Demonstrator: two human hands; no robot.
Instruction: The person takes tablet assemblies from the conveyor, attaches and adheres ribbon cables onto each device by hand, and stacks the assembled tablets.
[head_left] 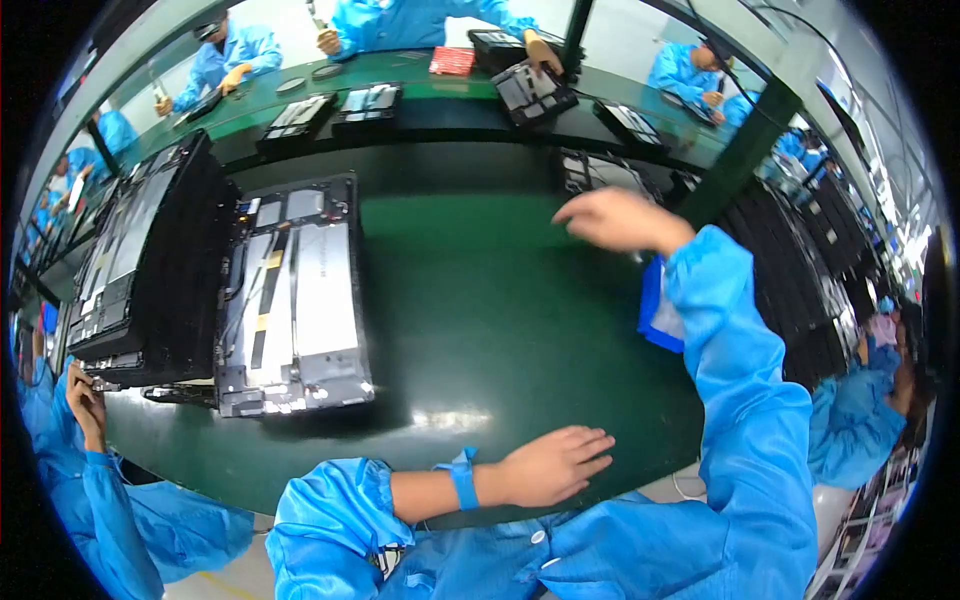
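My left hand (548,468) lies over the near edge of the green table (480,330), its fingers stretched out and nothing in them. A blue strap (463,482) circles that wrist. Further off, my right hand (618,220) is raised above the right part of the table, index finger pointing left, with nothing visible in it. Just beyond it sits an opened electronic device (597,172), partly hidden by the hand. A blue bin (652,300) is half covered by my right sleeve. To the left lies an opened tablet-like device (320,290) with silver battery panels and black ribbon cables.
A tall stack of black trays with opened devices (150,245) stands at the far left, and more black stacks (800,250) at the right. A green post (745,160) rises beside them. Co-workers in blue sit across and alongside; one gloved hand (543,52) touches a device (532,92).
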